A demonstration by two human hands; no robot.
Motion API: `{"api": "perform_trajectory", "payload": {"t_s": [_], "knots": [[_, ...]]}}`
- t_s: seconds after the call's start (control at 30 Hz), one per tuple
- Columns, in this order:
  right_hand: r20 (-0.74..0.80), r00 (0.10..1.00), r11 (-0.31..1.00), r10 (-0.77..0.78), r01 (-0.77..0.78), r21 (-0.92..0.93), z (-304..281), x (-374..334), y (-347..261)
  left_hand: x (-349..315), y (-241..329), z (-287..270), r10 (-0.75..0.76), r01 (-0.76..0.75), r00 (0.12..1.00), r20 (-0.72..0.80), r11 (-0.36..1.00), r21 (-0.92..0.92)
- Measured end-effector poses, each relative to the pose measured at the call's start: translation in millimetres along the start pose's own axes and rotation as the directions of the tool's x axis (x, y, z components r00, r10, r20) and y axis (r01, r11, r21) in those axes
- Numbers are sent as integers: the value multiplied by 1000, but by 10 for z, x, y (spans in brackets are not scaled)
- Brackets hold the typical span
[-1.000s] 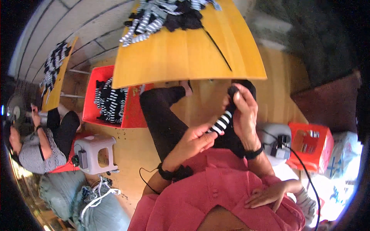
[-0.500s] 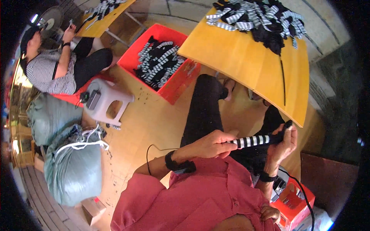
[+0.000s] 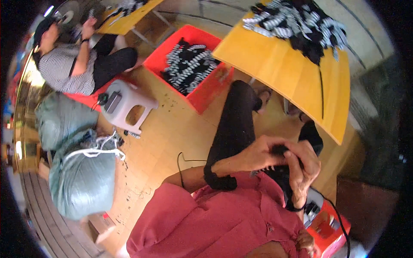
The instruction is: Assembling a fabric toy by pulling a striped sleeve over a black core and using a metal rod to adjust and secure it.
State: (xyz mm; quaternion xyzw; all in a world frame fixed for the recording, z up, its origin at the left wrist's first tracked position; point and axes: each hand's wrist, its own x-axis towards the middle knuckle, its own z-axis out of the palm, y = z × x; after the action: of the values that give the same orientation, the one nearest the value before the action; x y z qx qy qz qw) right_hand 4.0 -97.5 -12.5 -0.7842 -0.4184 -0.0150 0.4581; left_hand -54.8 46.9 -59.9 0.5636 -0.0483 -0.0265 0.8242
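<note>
In front of my red shirt my two hands are close together on a narrow black-and-white striped knitted piece, perhaps a sock. My left hand (image 3: pixel 258 155) pinches its dark end from the left, the fingers somewhat blurred. My right hand (image 3: pixel 304 165) is closed round the same dark part (image 3: pixel 279 150), with fingers bent and thumb pressed in. A bit of the striped section (image 3: pixel 267 168) shows under my left hand; fingers hide most of the rest. Beyond my hands, a heap of similar striped knitted pieces (image 3: pixel 301 23) lies on the yellow table (image 3: pixel 279 71).
A red bin (image 3: pixel 202 101) of striped pieces stands left of the table. Farther left, a seated person (image 3: pixel 71 64) works at another yellow table (image 3: pixel 122 23). A pale stool (image 3: pixel 124 101) and stuffed sacks (image 3: pixel 86 185) stand at left; a red crate (image 3: pixel 329 232) is at lower right.
My hands have come together; the piece, stretched out between them before, is now bunched and mostly covered. My right hand has moved left and the view has shifted slightly.
</note>
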Motion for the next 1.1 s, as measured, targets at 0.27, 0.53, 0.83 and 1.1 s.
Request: {"api": "perform_trajectory", "payload": {"t_s": [0.27, 0.53, 0.83, 1.1], "knots": [[18, 893, 754, 449, -389, 529, 211, -34, 364, 141, -6, -208, 20, -187, 886, -463, 929, -319], [252, 848, 686, 466, -526, 503, 523, -11, 110, 126, -2, -139, 12, -237, 880, -476, 879, -415], [369, 828, 604, 421, -560, 567, 411, -254, 210, 172, 168, -156, 27, -317, 846, -533, 829, -461], [406, 815, 656, 414, -576, 488, 412, -425, 406, 180, 164, -251, 5, -314, 822, -570, 839, -444]]}}
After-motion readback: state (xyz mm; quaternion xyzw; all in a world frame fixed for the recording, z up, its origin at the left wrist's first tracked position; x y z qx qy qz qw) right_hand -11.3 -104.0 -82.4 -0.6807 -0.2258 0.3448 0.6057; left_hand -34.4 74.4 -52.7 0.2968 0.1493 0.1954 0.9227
